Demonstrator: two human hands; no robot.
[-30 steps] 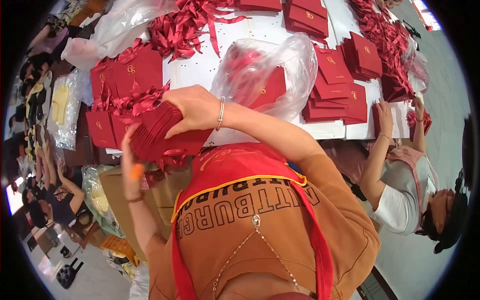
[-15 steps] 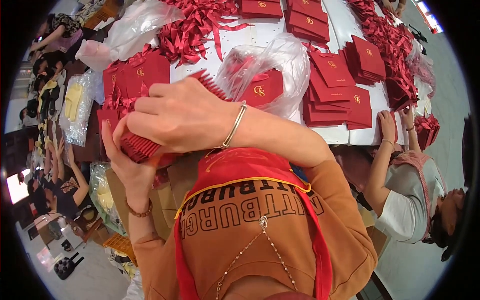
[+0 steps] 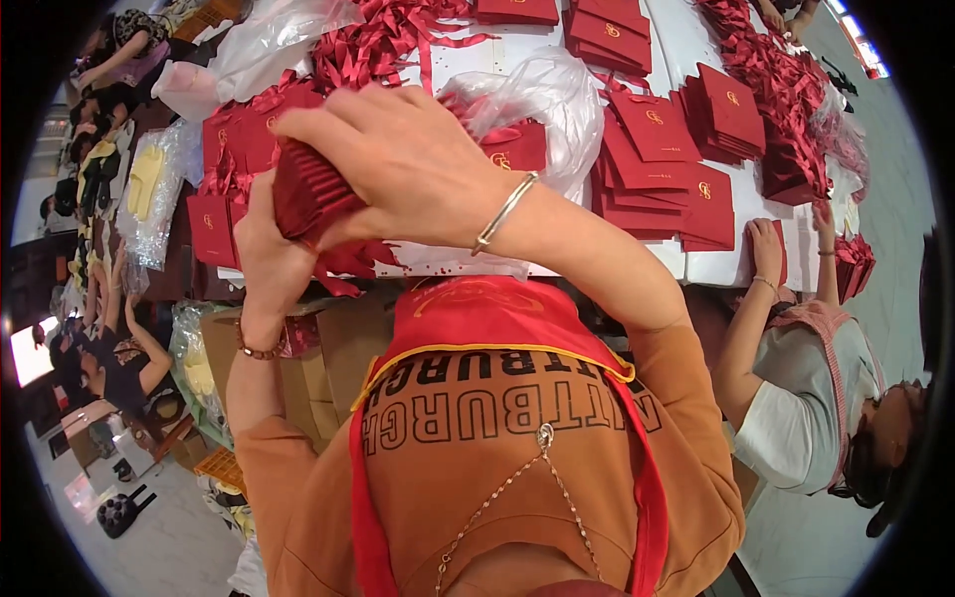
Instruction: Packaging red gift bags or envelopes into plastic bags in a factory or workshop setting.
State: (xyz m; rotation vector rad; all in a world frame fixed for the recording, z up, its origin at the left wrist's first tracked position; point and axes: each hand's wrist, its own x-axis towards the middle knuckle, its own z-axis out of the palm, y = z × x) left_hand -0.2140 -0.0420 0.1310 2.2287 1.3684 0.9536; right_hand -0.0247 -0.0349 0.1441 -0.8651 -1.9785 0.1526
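Both my hands grip one thick stack of flat red gift bags (image 3: 310, 199) above the near left part of the table. My right hand (image 3: 403, 169) is closed over its top and far side, blurred slightly by motion. From the left, my left hand (image 3: 264, 254) holds the stack's lower edge, with the fingers partly hidden. The pleated-looking bag edges face me. Red ribbons (image 3: 358, 264) show just below the stack. Nearby on the left lies a red bag with gold print (image 3: 211, 229), and more red bags with ribbons (image 3: 239, 139) lie behind it.
A clear plastic bag (image 3: 567, 109) partly covers a red bag ahead. Stacked red bags (image 3: 647, 199) stand at the right, ribbon heaps (image 3: 368, 50) farther back. An open cardboard box (image 3: 338, 368) is below the table edge. A co-worker (image 3: 806, 368) works at the right.
The stack has been turned and shifted to the right and away from me. My right hand has moved farther over it, and my left hand has come up beside it.
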